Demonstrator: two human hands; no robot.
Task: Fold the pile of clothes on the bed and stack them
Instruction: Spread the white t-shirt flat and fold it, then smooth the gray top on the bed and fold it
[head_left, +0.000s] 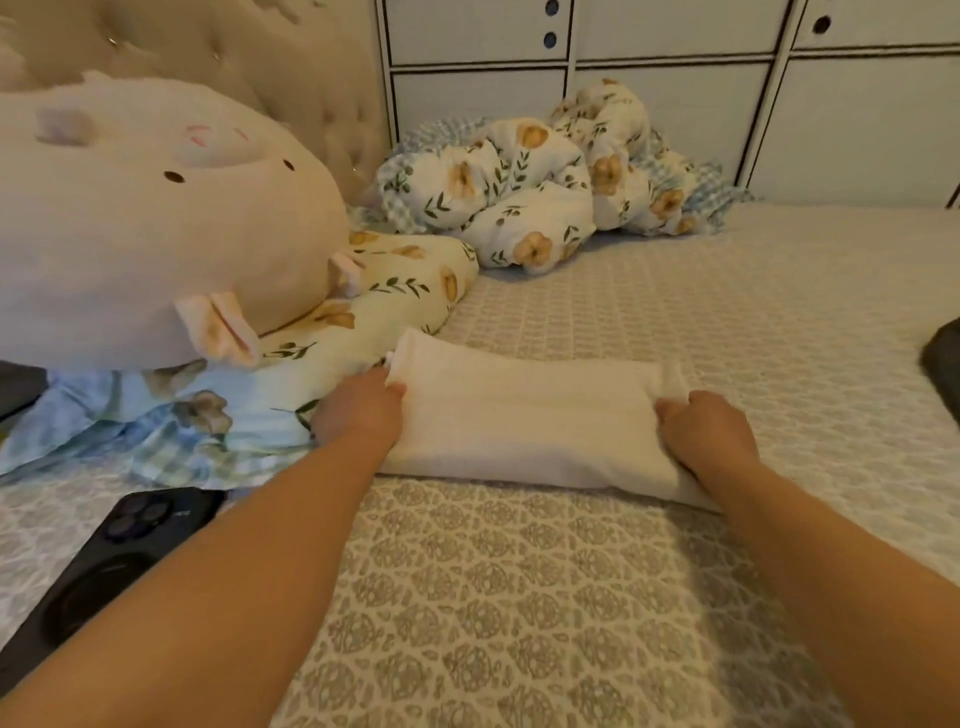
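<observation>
Both hands — left hand (358, 408), right hand (704, 431) — seemingly grip folded white cloth (524, 421).

Two hands: left hand (358, 408) and right hand (704, 434), one at each end of the cloth. One folded white cloth (524, 421) near the middle of the bed (519, 597). One bed, patterned cover. One big plush toy (150, 218) at the left edge. One floral pillow (374, 306) under the plush. One bunched floral blanket (545, 182) along the far edge. One phone (119, 551), black, near the left edge, camera side up. One dark item (943, 364) cut off at the right edge, can't tell what. One tufted headboard (249, 52) at the far left corner. One white cabinet (675, 78) behind the far edge; door count unclear, cropped.
</observation>
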